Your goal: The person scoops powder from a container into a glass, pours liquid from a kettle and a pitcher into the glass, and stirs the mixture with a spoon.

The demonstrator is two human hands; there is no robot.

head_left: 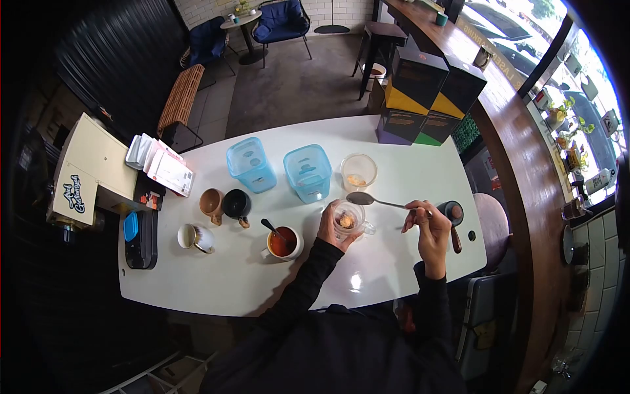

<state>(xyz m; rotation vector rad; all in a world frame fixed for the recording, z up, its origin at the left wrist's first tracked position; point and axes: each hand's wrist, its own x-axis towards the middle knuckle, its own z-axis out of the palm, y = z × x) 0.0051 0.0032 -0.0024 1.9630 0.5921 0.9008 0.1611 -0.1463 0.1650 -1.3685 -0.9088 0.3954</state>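
My left hand (pixel 332 226) is wrapped round a clear glass cup (pixel 348 217) with a small side handle. A light brown, crumbly lump lies in the bottom of it. In my right hand (pixel 428 230) is a metal spoon (pixel 377 201), its bowl just above the cup's far rim. Beyond the cup stands a clear round tub (pixel 359 172) with some pale brown stuff inside. To the left of my left hand, a white mug (pixel 294 244) holds reddish-brown liquid and a dark-handled spoon (pixel 269 226).
Two blue plastic containers (pixel 251 167) stand at the back. Left are brown (pixel 211 205), black (pixel 236 205) and white (pixel 195 238) cups. Dark boxes (pixel 420 85) are stacked at the back right. A wood-handled round tool (pixel 453 220) lies near my right hand.
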